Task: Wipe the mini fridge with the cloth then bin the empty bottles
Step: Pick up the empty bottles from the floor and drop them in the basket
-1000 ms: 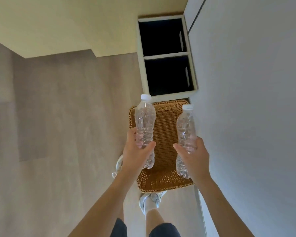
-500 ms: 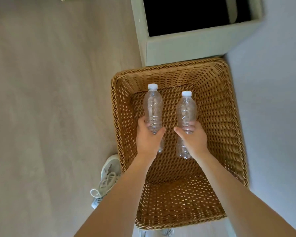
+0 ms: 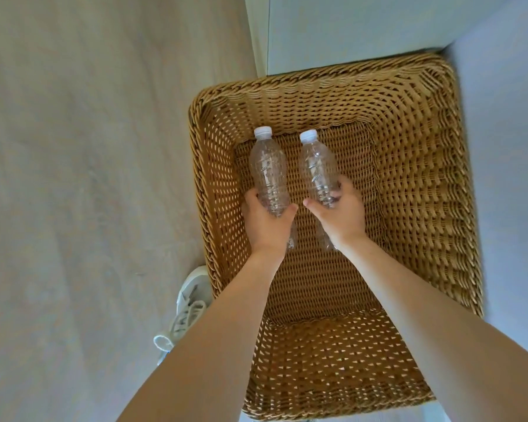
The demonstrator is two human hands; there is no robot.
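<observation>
change: both bottles lowered from above the rim to deep inside the basket since a second ago; binning nearly done, only release left, as judged.
left hand: closed round left bottle, gripped at lower body, cap toward top of frame.
right hand: closed round right bottle, same pose.
basket: wicker, centre-right of frame, on floor; nothing else seen in it.
bottles: clear, capped, seemingly empty, close together.
fridge, cloth: not seen.
</observation>
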